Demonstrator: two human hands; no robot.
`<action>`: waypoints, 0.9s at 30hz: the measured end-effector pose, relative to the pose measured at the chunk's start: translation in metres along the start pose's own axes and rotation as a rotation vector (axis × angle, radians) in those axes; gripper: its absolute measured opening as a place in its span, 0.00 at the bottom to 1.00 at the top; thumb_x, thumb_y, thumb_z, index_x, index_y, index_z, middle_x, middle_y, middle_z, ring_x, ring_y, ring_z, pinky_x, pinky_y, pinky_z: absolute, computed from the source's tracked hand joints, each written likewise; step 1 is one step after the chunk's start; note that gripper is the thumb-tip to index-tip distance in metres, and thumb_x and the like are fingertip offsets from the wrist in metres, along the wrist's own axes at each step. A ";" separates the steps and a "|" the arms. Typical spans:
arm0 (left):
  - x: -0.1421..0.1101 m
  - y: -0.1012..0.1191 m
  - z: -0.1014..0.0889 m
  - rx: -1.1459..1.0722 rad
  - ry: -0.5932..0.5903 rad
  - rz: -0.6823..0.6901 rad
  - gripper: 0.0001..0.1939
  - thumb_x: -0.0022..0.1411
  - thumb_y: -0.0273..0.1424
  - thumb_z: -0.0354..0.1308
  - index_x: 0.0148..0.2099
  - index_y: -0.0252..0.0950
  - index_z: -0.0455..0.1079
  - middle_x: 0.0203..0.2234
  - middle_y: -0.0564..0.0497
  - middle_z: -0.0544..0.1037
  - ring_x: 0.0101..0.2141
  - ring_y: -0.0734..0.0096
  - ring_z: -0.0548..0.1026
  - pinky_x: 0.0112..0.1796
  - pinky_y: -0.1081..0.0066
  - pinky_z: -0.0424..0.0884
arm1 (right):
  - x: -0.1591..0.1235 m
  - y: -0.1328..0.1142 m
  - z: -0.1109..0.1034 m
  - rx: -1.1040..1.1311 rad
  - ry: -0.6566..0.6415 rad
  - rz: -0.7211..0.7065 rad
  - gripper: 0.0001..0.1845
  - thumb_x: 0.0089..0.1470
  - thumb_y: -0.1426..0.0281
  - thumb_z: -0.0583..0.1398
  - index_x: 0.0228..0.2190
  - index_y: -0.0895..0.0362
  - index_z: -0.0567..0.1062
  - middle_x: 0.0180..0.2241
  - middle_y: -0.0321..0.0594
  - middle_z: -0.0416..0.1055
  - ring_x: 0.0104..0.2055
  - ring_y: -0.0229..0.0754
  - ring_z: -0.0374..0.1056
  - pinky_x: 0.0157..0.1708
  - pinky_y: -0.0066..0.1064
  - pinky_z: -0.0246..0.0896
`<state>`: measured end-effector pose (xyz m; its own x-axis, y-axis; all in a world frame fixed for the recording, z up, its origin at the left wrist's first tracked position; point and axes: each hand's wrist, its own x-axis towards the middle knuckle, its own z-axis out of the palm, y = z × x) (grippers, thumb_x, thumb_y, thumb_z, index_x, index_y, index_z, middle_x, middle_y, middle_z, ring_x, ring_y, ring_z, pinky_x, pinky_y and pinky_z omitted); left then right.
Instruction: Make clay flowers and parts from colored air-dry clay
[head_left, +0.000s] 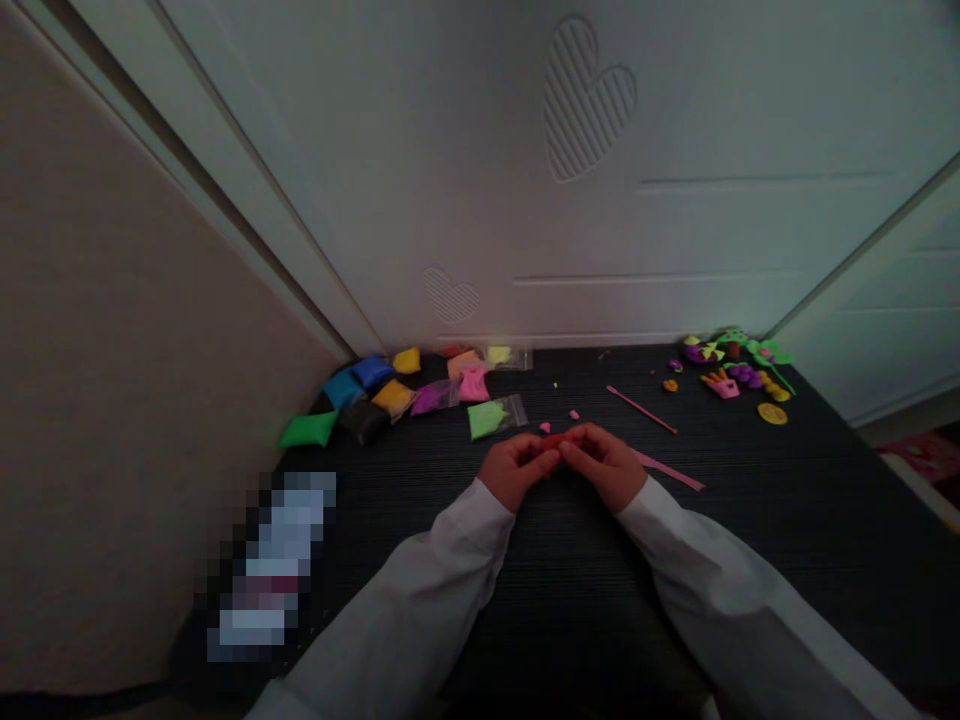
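Observation:
Fingertips of my left hand [515,470] and my right hand [604,466] meet over the table, both closed on a small red piece of modelling clay [553,440]. Much of the clay is hidden by the fingers. Just beyond the hands lie two small pink clay bits [545,428]. Beside my right hand rests a flat pink modelling tool [671,471], its near end partly covered by the hand. A thin pink stick tool [641,409] lies farther back. Beyond my left hand is a bag of light green clay [487,420].
Several packets of coloured clay, among them a green packet [309,430] and a blue packet [373,372], line the table's back left. Small finished clay shapes, including a yellow disc [772,413] and a pink basket shape [724,388], stand back right. A white panel [480,200] rises behind the black table [570,580].

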<state>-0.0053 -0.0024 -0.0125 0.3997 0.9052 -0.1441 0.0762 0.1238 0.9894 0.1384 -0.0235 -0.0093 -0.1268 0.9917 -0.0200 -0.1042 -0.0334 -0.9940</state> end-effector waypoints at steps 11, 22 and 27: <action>-0.001 0.004 0.000 0.027 -0.005 0.053 0.12 0.48 0.36 0.56 0.32 0.31 0.67 0.21 0.54 0.70 0.21 0.80 0.65 0.24 0.77 0.60 | 0.002 0.000 0.000 0.098 0.054 0.072 0.12 0.39 0.65 0.61 0.24 0.57 0.64 0.20 0.30 0.65 0.22 0.30 0.59 0.24 0.25 0.52; -0.002 0.004 -0.001 0.021 0.000 0.035 0.12 0.48 0.37 0.56 0.29 0.31 0.65 0.18 0.55 0.67 0.20 0.80 0.63 0.23 0.77 0.59 | 0.002 -0.002 0.001 0.010 0.066 0.040 0.11 0.40 0.65 0.60 0.22 0.58 0.65 0.18 0.29 0.60 0.20 0.29 0.55 0.22 0.25 0.48; 0.000 0.000 -0.001 0.074 -0.049 0.056 0.13 0.48 0.38 0.55 0.31 0.32 0.67 0.21 0.53 0.69 0.22 0.78 0.65 0.25 0.76 0.60 | 0.003 -0.002 0.002 0.091 0.039 0.063 0.12 0.39 0.65 0.61 0.23 0.58 0.64 0.18 0.28 0.62 0.19 0.28 0.55 0.21 0.24 0.48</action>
<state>-0.0064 -0.0021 -0.0125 0.4496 0.8886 -0.0907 0.1185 0.0413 0.9921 0.1364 -0.0208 -0.0068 -0.0976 0.9914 -0.0876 -0.1867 -0.1047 -0.9768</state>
